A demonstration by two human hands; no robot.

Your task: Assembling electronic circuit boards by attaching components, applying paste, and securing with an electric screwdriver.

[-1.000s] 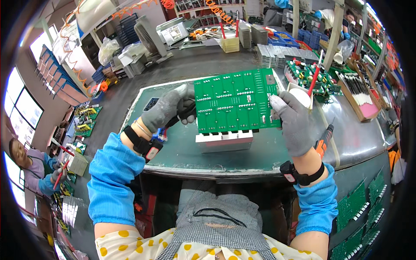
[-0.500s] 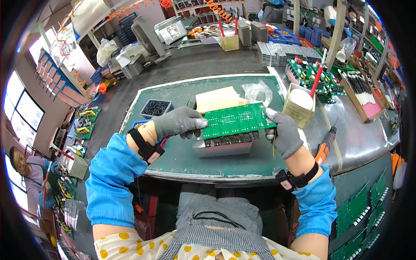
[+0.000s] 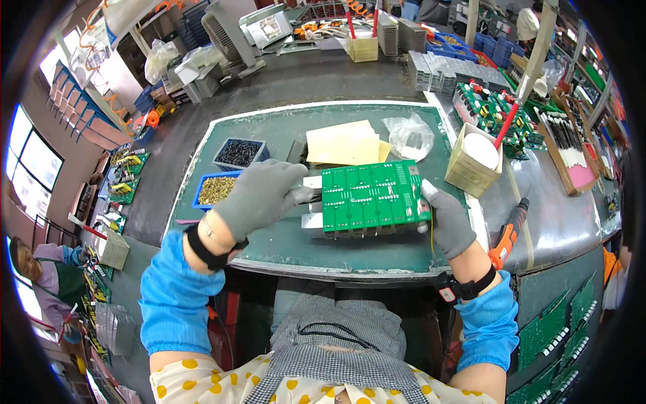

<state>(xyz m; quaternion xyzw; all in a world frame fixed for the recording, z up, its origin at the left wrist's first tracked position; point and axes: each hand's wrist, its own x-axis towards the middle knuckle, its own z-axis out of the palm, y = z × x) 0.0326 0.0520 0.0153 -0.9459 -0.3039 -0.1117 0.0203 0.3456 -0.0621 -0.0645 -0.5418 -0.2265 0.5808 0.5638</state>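
A green circuit board (image 3: 377, 197) lies over a silver metal block (image 3: 312, 221), whose ends stick out past the board's left edge. Black parts show under the board's near edge. My right hand (image 3: 449, 219), in a grey glove, grips the board's right end, with the thumb along the edge and the fingers mostly hidden. At the left, my gloved left hand (image 3: 262, 196) has its fingers around the block's projecting end, close to the board; the fingertips are partly hidden. A thin yellow wire hangs by my right hand.
Beside my left hand stand a tray of black screws (image 3: 240, 153) and a blue tray of brass-coloured bits (image 3: 217, 189). Yellow paper (image 3: 344, 143) and a clear bag (image 3: 410, 137) lie behind the board. An orange power screwdriver (image 3: 508, 236) and a box (image 3: 473, 163) are at right.
My left hand has moved from the board's left edge to the metal block's end. The board has turned flatter over the block, and its right end stays in my right hand.
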